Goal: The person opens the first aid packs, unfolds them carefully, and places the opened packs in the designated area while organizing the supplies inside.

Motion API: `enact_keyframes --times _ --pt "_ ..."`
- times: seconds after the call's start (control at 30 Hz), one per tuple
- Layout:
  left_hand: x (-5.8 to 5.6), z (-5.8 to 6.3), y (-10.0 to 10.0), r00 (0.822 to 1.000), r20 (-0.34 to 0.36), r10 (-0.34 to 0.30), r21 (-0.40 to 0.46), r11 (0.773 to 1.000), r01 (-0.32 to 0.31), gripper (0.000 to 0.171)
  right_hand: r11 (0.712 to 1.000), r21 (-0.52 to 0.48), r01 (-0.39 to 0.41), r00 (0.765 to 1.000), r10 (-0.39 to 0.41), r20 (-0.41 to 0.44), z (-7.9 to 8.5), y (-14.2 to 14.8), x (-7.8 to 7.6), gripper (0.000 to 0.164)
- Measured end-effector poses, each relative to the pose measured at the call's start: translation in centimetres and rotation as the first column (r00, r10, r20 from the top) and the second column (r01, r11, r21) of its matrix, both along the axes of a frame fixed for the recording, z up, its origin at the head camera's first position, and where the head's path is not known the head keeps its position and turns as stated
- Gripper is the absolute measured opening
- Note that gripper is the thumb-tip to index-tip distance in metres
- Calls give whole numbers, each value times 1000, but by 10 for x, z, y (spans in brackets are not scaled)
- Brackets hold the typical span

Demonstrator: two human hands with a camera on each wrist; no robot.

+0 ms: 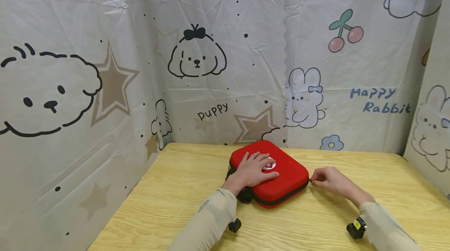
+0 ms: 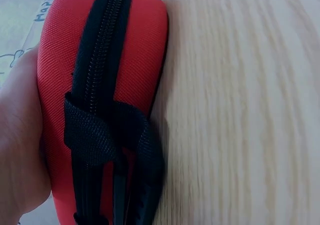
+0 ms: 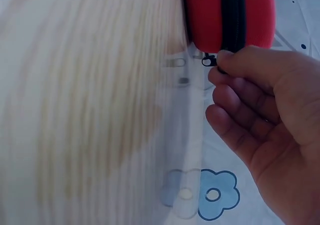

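Note:
A red zippered case [image 1: 288, 165] with a round white badge lies flat on the wooden table, its black zipper [image 2: 102, 50] running round the side. My left hand [image 1: 254, 168] rests on the lid with fingers spread. At the case's right corner, my right hand [image 1: 330, 180] pinches a small black zipper pull [image 3: 209, 61] between thumb and forefinger. The other fingers are loosely curled below, as the right wrist view shows. A black webbing strap [image 2: 90, 130] is attached along the side nearest my left wrist. The zipper looks closed where the left wrist view shows it.
The pale wooden table [image 1: 190, 173] reaches back to a white curtain [image 1: 246, 67] printed with puppies, rabbits and stars. More of this cloth hangs at the left and right sides. Small black devices sit at both wrists, such as the wrist camera [image 1: 356, 228].

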State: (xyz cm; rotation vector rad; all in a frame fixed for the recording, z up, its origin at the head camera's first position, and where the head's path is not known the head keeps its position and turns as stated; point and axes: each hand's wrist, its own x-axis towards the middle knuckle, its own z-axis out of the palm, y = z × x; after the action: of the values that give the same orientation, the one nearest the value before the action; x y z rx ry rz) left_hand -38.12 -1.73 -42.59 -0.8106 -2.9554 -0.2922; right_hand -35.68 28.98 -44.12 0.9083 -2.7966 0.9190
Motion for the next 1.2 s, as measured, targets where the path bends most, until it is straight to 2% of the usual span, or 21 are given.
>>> enact_keyframes --times 0.2,0.4,0.5,0.97,1.2 --pt "0 -1 0 1000 -4 2 -9 1000 -2 60 999 -20 -41 999 42 29 1 3 0 5" --pt "2 2 0 1000 -8 -4 -7 1000 3 60 989 -36 -142 989 144 44 4 4 4 6" --pt "2 2 -1 1000 -9 1 2 1000 -1 60 985 -44 -165 984 168 58 5 2 7 5" --pt "1 -1 0 1000 -26 12 11 1000 -12 58 995 -34 -91 988 94 119 5 -1 15 4" --pt "2 -1 1 999 -40 15 15 1000 -15 57 989 -90 -119 970 135 205 9 -10 23 5"
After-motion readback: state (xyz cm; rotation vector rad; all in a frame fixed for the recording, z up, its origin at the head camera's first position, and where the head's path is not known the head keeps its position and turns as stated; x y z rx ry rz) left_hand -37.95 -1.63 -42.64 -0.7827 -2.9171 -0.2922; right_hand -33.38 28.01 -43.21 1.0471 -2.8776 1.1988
